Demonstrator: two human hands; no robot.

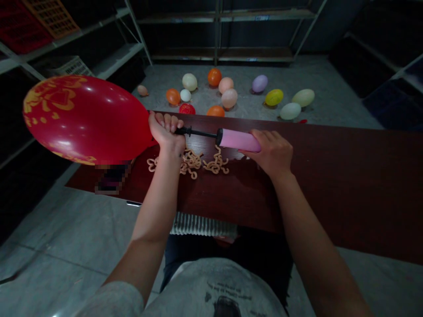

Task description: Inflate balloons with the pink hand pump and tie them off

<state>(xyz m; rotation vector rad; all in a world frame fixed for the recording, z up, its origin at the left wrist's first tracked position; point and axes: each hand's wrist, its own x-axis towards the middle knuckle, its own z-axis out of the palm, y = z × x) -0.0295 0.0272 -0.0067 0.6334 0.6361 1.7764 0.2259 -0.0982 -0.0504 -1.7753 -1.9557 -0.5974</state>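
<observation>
A large red balloon (pixel 109 119) with yellow printed patterns swells out to the left, above the table. My left hand (pixel 168 130) is closed around the balloon's neck and the black end of a hand pump; the join is hidden in my fingers. From there a thin black rod runs right into the pump's pink barrel (pixel 238 140). Around the far end of that barrel my right hand (pixel 274 152) is wrapped. Twisted tan strips, probably uninflated long balloons (pixel 216 163), lie on the table below the pump.
The dark red-brown table (pixel 346 185) spans the view. A pixelated dark object (pixel 114 178) sits at its left. Several inflated balloons, among them a purple one (pixel 260 83) and a yellow one (pixel 274 97), lie on the floor beyond. Shelving (pixel 185 55) stands behind; crates (pixel 53 17) fill the left rack.
</observation>
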